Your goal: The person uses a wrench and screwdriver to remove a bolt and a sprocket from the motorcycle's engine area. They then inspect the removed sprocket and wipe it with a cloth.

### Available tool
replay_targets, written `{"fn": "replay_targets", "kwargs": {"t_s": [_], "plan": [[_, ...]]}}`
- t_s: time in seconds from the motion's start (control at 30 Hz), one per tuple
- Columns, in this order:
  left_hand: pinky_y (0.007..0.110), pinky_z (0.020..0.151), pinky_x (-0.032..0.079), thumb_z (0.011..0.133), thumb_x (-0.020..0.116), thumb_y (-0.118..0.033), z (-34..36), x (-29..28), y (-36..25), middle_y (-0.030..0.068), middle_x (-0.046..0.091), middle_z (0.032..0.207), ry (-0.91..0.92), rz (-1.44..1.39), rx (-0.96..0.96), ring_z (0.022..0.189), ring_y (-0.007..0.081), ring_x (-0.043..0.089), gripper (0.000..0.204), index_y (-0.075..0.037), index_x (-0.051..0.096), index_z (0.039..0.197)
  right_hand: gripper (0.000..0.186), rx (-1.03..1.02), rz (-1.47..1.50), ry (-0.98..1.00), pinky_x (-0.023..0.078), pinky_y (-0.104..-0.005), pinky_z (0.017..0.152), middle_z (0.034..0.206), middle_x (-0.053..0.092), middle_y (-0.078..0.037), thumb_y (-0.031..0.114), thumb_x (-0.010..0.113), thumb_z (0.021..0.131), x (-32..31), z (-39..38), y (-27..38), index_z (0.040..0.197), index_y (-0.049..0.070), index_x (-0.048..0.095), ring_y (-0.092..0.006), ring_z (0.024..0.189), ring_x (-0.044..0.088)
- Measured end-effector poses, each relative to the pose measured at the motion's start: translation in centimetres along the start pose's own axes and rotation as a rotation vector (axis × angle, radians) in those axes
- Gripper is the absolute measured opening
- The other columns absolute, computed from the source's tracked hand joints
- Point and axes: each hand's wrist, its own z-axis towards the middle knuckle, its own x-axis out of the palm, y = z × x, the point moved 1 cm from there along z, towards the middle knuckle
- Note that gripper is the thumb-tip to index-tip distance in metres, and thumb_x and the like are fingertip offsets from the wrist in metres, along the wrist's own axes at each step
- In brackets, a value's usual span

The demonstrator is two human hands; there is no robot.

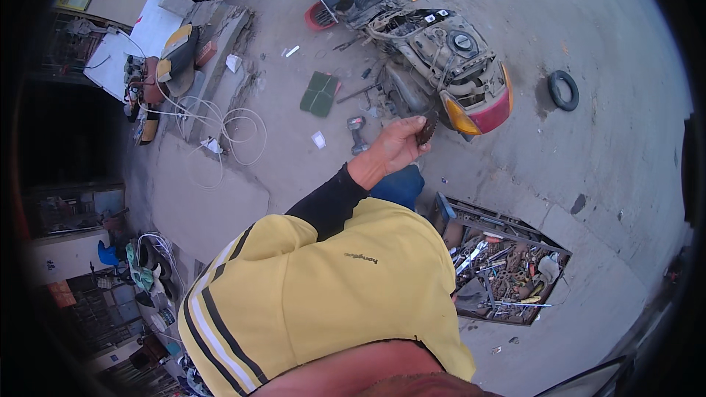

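Head view: hand (397, 145) raised w/ dark toothed disc (427, 129)

Daylight, flat and diffuse; no hard shadows on the concrete ground (588, 140), only soft dark patches under the stripped scooter (434, 51). Exposure even at centre, colours slightly washed, bluish cast toward upper right. Left rim falls to deep shade; shop interior there nearly black. Strong fisheye bending: toolbox (507, 265) edges curve, black vignette rings the frame. Centre sharp; rim detail soft and smeared. No glare spots.
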Motion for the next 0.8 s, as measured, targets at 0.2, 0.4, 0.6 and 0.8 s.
{"fn": "replay_targets", "kwargs": {"t_s": [0.2, 0.4, 0.6, 0.8], "plan": [[0.031, 0.074, 0.05, 0.102, 0.063, -0.024, 2.4, 0.2, -2.6, 0.003, 0.068, 0.097, -0.037, 0.078, 0.016, 0.085, 0.0136, 0.063, 0.019, -0.006, 0.067, 0.105, 0.049, -0.054, -0.05, 0.056, 0.051, -0.0529, 0.077, 0.085, 0.068, -0.032, 0.04, 0.067, 0.088, -0.6, 2.2, 5.1, 0.087, -0.009, 0.07, -0.0462, 0.084, 0.068], [0.03, 0.077, 0.052, 0.103, 0.062, -0.025, 4.2, -0.1, -5.6, 0.0032, 0.069, 0.101, -0.091, 0.196, 0.013, 0.086, 0.0131, 0.063, 0.021, -0.006, 0.067, 0.109, 0.051, -0.079, -0.058, 0.08, 0.051, -0.0522, 0.078, 0.086, 0.068, -0.031, 0.042, 0.068, 0.087, -0.3, 4.2, 10.8, 0.088, -0.009, 0.071, -0.0456, 0.085, 0.068], [0.028, 0.076, 0.05, 0.103, 0.062, -0.026, 5.0, -2.3, -6.3, 0.0015, 0.069, 0.1, -0.149, 0.242, 0.046, 0.086, 0.0108, 0.062, 0.02, -0.007, 0.068, 0.108, 0.053, -0.116, -0.085, 0.105, 0.052, -0.0516, 0.079, 0.087, 0.069, -0.031, 0.044, 0.068, 0.086, -0.1, 5.8, 14.6, 0.089, -0.009, 0.071, -0.045, 0.087, 0.069], [0.028, 0.076, 0.044, 0.102, 0.064, -0.028, 1.7, -4.2, -6.5, -0.0035, 0.062, 0.088, -0.293, 0.267, 0.195, 0.08, 0.0081, 0.054, 0.019, -0.009, 0.067, 0.098, 0.056, -0.199, -0.112, 0.112, 0.053, -0.0509, 0.08, 0.088, 0.07, -0.031, 0.047, 0.069, 0.085, 0.2, 7.2, 16.7, 0.09, -0.009, 0.071, -0.0444, 0.088, 0.069]]}}
